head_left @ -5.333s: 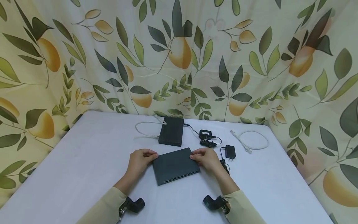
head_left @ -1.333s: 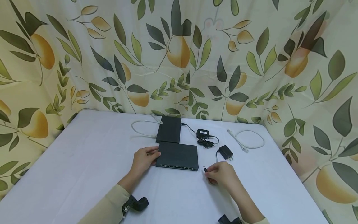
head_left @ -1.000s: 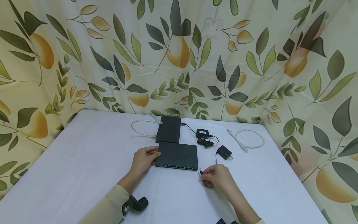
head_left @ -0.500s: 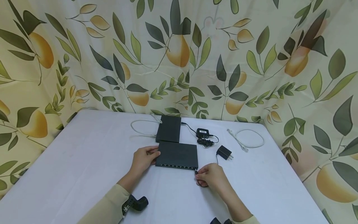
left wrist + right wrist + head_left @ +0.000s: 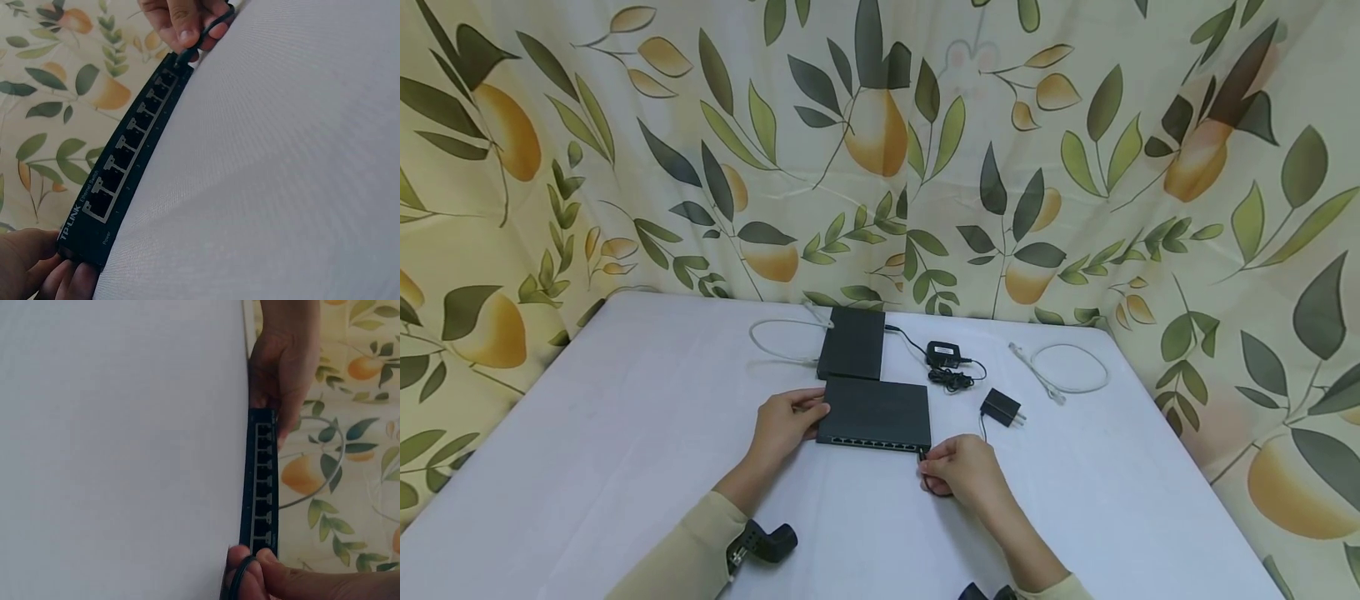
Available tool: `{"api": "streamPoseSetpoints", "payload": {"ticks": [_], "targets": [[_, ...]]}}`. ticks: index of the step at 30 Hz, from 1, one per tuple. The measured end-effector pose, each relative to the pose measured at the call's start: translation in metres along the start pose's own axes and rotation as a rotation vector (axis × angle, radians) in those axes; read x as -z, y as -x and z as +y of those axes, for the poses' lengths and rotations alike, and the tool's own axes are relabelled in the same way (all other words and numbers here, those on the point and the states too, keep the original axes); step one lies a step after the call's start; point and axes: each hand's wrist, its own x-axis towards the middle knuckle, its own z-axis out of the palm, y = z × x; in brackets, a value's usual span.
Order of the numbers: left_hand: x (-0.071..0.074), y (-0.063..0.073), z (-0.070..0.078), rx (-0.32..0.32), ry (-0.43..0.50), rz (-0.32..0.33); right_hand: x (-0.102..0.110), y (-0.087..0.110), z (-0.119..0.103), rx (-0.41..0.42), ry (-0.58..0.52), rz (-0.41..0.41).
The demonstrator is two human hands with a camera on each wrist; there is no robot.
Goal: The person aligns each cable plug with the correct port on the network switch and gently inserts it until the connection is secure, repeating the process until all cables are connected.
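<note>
A flat black TP-LINK Ethernet switch (image 5: 876, 412) sits with its row of ports toward me. My left hand (image 5: 787, 423) grips its left end, thumb on top and fingers underneath, as the left wrist view shows. With thumb and fingertips, my right hand (image 5: 961, 471) pinches a black power plug (image 5: 184, 58) at the right end of the port face. The plug's tip is right at the socket there, hidden from sight. Its thin cord loops below the right fingers. Behind that hand lies a black power adapter (image 5: 1001, 407), prongs pointing right.
Behind the switch, close against it, lies another black box (image 5: 852, 342) with a white network cable (image 5: 760, 337) and a power lead to a second adapter (image 5: 943, 354). A loose white network cable (image 5: 1078, 390) curls at the back right. A patterned curtain (image 5: 887, 133) hangs behind the table.
Both hands held the slanted switch earlier; now it is squared up against the box behind. My right hand has taken the power plug and brought it left to the switch's right end.
</note>
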Motion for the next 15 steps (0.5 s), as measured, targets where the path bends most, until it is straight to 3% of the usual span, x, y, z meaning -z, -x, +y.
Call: {"api": "streamPoseSetpoints", "payload": {"ticks": [10,15], "targets": [[-0.0001,-0.0007,-0.0002,-0.006,0.002,-0.001,0.0003,0.0004,0.0002,0.003,0.006,0.035],[-0.0003,-0.0002,-0.0011,0.005,0.003,0.000,0.0021,0.0009,-0.0003,0.022,0.072,0.008]]}}
